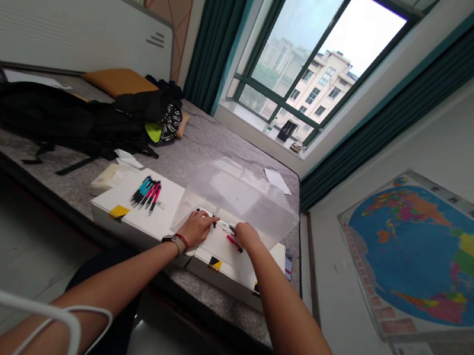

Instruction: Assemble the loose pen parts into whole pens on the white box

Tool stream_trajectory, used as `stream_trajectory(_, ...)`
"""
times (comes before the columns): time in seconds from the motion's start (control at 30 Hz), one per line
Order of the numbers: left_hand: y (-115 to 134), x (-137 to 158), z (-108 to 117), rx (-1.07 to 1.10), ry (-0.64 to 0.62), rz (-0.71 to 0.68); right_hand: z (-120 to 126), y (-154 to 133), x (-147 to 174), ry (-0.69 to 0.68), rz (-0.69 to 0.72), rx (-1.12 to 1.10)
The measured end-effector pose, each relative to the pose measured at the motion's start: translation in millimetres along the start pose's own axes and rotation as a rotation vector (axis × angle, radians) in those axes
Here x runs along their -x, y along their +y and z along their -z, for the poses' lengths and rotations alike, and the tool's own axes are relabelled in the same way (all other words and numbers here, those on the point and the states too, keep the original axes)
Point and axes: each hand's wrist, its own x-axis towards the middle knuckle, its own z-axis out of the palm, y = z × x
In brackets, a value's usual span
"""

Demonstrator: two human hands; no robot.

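My left hand (195,228) rests palm down on a white box, thumb stretched to the right and apart from the fingers. Small black pieces lie close to its thumb and fingertips. To the right, my right hand (247,236) is closed, fingers curled down by a small dark piece; what they pinch is hidden. A red pen barrel (234,244) lies just below that hand. Thin pen parts (224,226) are scattered between the hands. On the left, several blue and red pens (147,193) with black grips lie side by side on a white box top (174,191).
Behind my hands stands a translucent plastic cover (239,193). Yellow-black tape (215,264) marks the box front. Tissue (127,159), a black backpack (49,112) and a mustard cushion (119,82) lie on the left. A phone (288,265) sits at the right edge. A white cable (19,302) crosses my left arm.
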Motion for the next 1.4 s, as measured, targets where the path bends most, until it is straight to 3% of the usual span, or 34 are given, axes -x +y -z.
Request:
stream_trajectory(0.33, -1.1, -0.5, -1.8, 0.059, -0.045, -0.042, -1.2, -4.2, 3.6, -0.01, -0.006, -0.052)
stream_trajectory(0.47, 2.0, 0.1, 2.0, 0.021, -0.016, -0.016, 4.2, -5.8, 3.4, 0.109, 0.014, -0.12)
stream_trajectory(0.57, 2.6, 0.6, 2.5, 0.022, 0.02, -0.004, 5.7, -13.0, 1.7, 0.274, -0.004, -0.332)
stream_trajectory(0.63, 2.4, 0.5, 2.4, 0.034, 0.032, -0.006, 2.6, -19.9, 1.2, 0.312, -0.012, -0.563)
stream_trajectory(0.8, 1.7, -0.4, 2.3, 0.054, 0.019, -0.032, -12.6, -32.2, 2.4, 0.212, -0.009, -1.116)
stream_trajectory(1.0, 1.7, -0.5, 1.2, 0.044, -0.001, -0.023, -14.5, -32.3, 4.4, 0.217, -0.055, -1.349)
stream_trajectory(1.17, 3.1, -0.7, 3.6, 0.024, 0.005, -0.051, -14.4, -31.5, 4.5, 0.211, 0.01, -1.297)
stream_trajectory(1.4, 2.5, 0.4, 3.2, 0.008, 0.021, -0.055, -14.5, -29.3, 4.1, 0.263, 0.102, -0.925)
